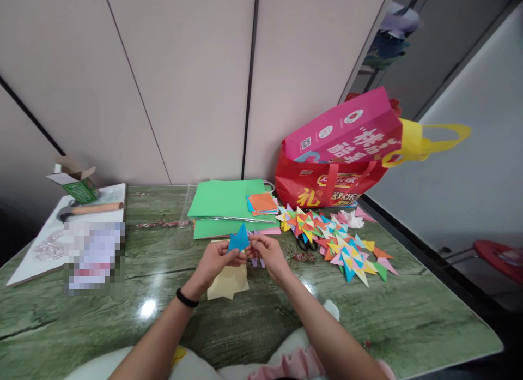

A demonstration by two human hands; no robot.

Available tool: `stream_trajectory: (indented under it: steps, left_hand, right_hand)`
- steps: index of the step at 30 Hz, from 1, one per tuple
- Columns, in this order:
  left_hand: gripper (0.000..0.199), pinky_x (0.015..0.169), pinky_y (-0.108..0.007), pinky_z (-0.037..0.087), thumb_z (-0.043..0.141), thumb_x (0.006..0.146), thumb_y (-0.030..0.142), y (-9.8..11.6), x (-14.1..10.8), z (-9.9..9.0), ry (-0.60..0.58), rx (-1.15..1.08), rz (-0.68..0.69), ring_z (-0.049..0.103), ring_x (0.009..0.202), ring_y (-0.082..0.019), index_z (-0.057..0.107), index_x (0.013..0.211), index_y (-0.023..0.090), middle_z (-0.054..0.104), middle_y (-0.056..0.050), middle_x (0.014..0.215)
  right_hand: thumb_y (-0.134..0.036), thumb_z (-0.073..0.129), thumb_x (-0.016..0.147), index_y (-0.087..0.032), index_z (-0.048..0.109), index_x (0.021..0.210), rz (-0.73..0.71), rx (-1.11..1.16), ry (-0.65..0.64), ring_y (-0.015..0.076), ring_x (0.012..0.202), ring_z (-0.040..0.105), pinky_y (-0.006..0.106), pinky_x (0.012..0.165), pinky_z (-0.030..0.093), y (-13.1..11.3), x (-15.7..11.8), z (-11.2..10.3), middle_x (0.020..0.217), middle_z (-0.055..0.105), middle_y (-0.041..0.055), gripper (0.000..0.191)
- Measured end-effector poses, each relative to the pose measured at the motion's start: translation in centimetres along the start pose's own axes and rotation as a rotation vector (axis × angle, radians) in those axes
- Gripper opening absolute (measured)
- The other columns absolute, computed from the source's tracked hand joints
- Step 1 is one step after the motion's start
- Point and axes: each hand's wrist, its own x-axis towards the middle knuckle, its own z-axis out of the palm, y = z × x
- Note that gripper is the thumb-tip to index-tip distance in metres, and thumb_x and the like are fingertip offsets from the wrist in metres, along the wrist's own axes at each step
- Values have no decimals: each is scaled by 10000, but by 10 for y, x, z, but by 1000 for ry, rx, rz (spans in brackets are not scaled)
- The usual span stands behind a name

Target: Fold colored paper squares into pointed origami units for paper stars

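Note:
A small folded piece of blue paper [239,239], pointed at the top, is held up above the table. My left hand [218,260] pinches its lower left part between thumb and fingers. With closed fingertips, my right hand [265,252] grips its lower right edge. Below the hands lie sheets of pale yellow paper [229,283] with notched edges. Purple paper pieces [256,261] show partly behind my right hand. Just beyond are green paper sheets [226,199], with a small stack of orange and blue squares [262,203] on top.
Several colourful folded paper stars [347,254] spread at the right, beside black-handled scissors [306,243]. A red gift bag [327,184] stands behind them against the wall. A white board [36,260] at the left carries a wooden-handled tool [96,207] and a green box [81,190].

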Motion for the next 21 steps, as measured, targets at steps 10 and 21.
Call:
stream_trajectory:
  steps: [10, 21]
  left_hand:
    - [376, 555, -282, 519, 751, 593, 423, -4, 3, -1, 52, 79, 24, 681, 573, -202, 660, 797, 121, 726, -88, 710]
    - [557, 572, -294, 531, 579, 690, 625, 4, -1, 2, 40, -47, -46, 685, 603, -205, 662, 858, 101, 728, -137, 822]
  right_hand:
    - [-483, 722, 573, -173, 657, 689, -23, -87, 2, 128, 502, 571, 243, 476, 475, 2, -1, 1, 568, 611, 0, 337]
    - [-477, 703, 598, -177, 641, 653, -52, -119, 11, 123, 496, 542, 239, 476, 466, 2, -1, 0, 541, 585, -10, 311]
